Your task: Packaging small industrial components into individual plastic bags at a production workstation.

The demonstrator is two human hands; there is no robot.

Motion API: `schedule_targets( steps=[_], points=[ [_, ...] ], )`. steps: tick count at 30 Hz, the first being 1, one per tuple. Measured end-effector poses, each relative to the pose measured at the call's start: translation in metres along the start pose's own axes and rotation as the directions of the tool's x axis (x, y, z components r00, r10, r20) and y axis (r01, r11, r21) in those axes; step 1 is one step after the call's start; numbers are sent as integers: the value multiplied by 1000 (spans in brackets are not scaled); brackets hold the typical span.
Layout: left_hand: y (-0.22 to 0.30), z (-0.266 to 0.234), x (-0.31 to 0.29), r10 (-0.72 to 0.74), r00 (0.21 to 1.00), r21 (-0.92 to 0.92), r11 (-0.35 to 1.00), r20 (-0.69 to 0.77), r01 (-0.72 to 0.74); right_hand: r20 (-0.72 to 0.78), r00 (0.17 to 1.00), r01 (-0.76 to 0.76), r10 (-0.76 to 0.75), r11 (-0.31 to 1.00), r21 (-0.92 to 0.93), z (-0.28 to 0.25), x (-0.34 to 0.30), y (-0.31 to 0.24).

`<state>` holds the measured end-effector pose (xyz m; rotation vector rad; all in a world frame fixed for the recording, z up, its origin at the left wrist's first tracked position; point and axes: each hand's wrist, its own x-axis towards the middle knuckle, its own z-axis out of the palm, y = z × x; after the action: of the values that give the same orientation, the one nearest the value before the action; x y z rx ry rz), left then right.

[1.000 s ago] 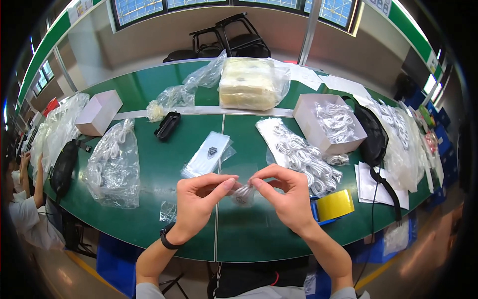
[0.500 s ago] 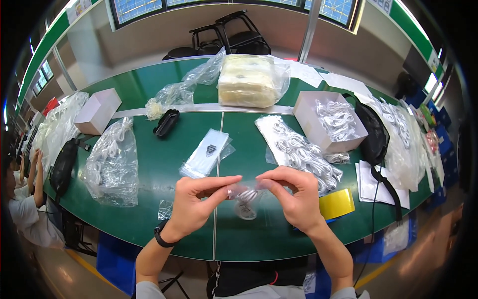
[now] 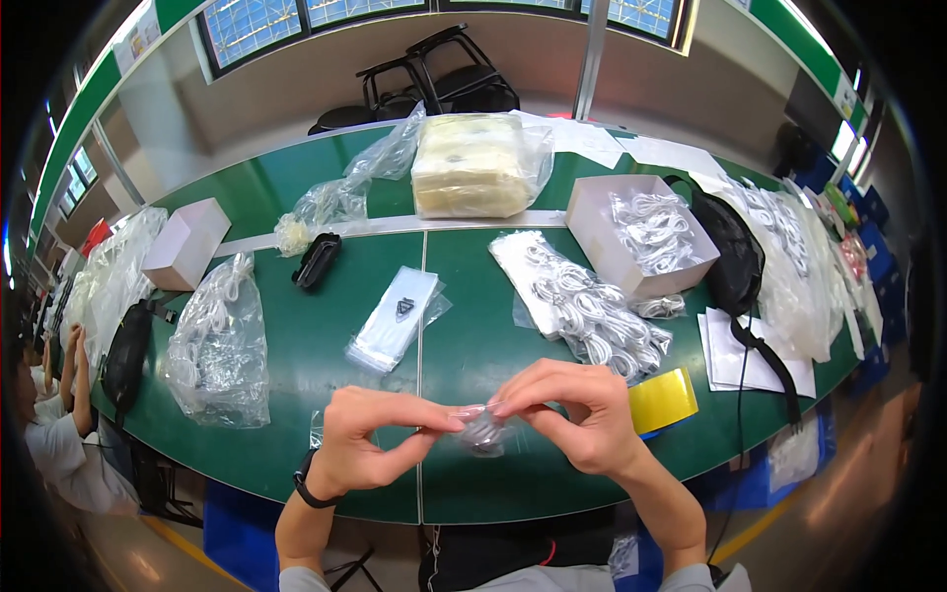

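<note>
Between both hands, over the near part of the green table [image 3: 345,306], hangs a small clear plastic bag [image 3: 482,441] with a coiled cable in it. My left hand [image 3: 375,439] pinches the bag's top edge at its left end. With thumb and forefinger, my right hand [image 3: 577,414] grips the same edge at the right; the fingertips of the two hands almost meet. Whether the bag's mouth is sealed cannot be made out. Beyond the hands lies a stack of flat clear bags [image 3: 393,324] with a dark triangular mark. Bagged white cables [image 3: 602,321] are heaped to its right.
A white box [image 3: 590,232] of cables stands at the right, beside a black pouch [image 3: 728,259] with a strap. The yellow card [image 3: 663,400] lies by my right hand. A large plastic bag [image 3: 219,345], a black case [image 3: 317,261] and a wrapped block [image 3: 469,178] lie farther off.
The two hands have come closer together along the bag's top edge. The bag hangs a little lower in the view, and the whole view has shifted slightly.
</note>
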<state>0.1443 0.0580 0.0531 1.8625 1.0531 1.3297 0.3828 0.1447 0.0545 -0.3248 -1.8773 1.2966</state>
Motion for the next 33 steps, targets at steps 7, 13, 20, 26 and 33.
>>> schedule_targets(
  steps=[7, 13, 20, 26, 33],
  points=[
    [2, 7, 3, 80, 996, 69, 995, -44, -77, 14, 999, 41, -41, 999, 10, -2, -2, 4],
    [0, 18, -5, -50, 983, 80, 995, -177, 65, -120, 987, -105, 106, 994, 14, 10, -3, 0],
    [-17, 25, 10, 62, 988, -67, 995, -139, -72, -92, 996, -24, 13, 992, -120, 20, 0, -10],
    [-14, 25, 0, -149, 965, -46, 989, -216, 142, -195, 976, -100, 101, 995, 15, 19, -1, 1],
    [-15, 30, 4, -211, 936, -110, 976, -281, 187, -288, 923, -216, 253, 964, 153, 25, 9, 7]
  ],
)
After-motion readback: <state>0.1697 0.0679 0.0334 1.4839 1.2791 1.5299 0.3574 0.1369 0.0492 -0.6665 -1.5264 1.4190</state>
